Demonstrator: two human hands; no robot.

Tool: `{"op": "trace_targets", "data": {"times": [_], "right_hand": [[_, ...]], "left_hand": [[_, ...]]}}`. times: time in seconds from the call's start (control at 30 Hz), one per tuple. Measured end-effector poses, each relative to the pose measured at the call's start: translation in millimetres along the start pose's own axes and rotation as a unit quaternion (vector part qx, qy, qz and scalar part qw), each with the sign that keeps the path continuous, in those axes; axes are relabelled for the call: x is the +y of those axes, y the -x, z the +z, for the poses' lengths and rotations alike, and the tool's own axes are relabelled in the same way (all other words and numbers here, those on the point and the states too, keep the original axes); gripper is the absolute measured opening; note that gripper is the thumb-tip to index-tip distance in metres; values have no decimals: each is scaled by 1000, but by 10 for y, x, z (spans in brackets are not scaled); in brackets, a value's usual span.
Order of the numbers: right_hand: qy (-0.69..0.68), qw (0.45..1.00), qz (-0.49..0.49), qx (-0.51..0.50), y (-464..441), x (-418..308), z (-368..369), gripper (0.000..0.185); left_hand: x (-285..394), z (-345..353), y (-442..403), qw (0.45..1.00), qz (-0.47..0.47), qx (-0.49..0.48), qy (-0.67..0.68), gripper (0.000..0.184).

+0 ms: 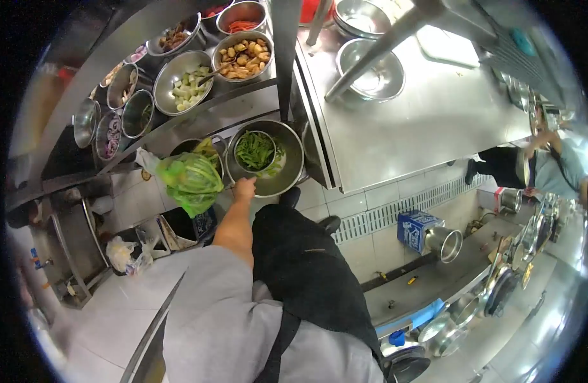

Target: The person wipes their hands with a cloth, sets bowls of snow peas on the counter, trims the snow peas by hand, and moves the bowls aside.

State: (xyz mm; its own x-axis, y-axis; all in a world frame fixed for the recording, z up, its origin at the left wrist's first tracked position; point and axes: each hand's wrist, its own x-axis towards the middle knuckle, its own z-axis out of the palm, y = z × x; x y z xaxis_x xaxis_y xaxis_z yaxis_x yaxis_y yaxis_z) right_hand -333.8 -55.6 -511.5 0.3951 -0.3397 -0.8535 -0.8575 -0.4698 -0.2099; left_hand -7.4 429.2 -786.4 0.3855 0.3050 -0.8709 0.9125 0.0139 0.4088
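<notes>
Low at the big pot (292, 156), my left hand (245, 189) curls by the near rim; its hold I cannot tell.
Greens (254, 150) fill a smaller bowl (274, 152) inside; beyond, floor tiles (370, 197) leave walking room between counter edge (342, 191) and drain grating (383, 218); white lettering on a blue box (412, 231) is too blurred to read.

The person's left arm reaches forward and down, away from the torso. A loose, light-grey cloth sleeve (207, 287) covers the upper arm and ends around the elbow, leaving the left forearm (235, 231) bare. The forearm runs nearly straight into the wrist, which shows little bend. The bare left hand (245, 189) has its back turned up toward the head, the fingers bunched close together; they are too small to tell how far they close.
</notes>
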Motion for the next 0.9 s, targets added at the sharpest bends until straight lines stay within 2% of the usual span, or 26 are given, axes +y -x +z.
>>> {"op": "trace_targets", "data": {"times": [0.1, 0.2, 0.23, 0.27, 0.33, 0.43, 0.5, 0.57, 0.63, 0.73, 0.8, 0.9], "right_hand": [[22, 1000, 19, -12, 43, -22, -21, 36], [40, 998, 40, -16, 74, -23, -95, 36], [44, 998, 49, -16, 87, -28, -113, 37], [48, 997, 56, -15, 75, -42, -132, 37], [53, 996, 70, -11, 78, -64, -176, 37], [64, 995, 80, -13, 113, -90, -217, 37], [77, 994, 77, -21, 150, -104, -227, 37], [85, 993, 71, -29, 118, -143, -218, 37], [98, 993, 62, -39, 107, -150, -224, 37], [124, 990, 38, -58, 30, -158, -277, 38], [164, 983, 15, -80, -60, -177, -378, 38], [245, 964, -73, -71, -460, -373, -648, 38]], "left_hand": [[53, 79, -121, 991, -29, 33, 123, 69], [27, 114, -394, 981, -16, 29, 189, 62], [-197, 183, -806, 980, -5, 42, 196, 53], [-145, 200, -875, 976, -23, 55, 210, 50], [-28, 202, -917, 967, -60, 76, 234, 45], [168, 195, -908, 958, -61, 58, 275, 40], [28, 182, -863, 946, -73, 58, 310, 40], [-112, 220, -825, 935, -27, 64, 347, 14], [30, 103, -424, 929, 25, 66, 363, 16], [-16, -106, 103, 933, 97, -21, 346, 19], [-21, -273, 469, 951, 117, -23, 285, 15], [185, -575, 1318, 954, 171, -53, 242, 12]]}}
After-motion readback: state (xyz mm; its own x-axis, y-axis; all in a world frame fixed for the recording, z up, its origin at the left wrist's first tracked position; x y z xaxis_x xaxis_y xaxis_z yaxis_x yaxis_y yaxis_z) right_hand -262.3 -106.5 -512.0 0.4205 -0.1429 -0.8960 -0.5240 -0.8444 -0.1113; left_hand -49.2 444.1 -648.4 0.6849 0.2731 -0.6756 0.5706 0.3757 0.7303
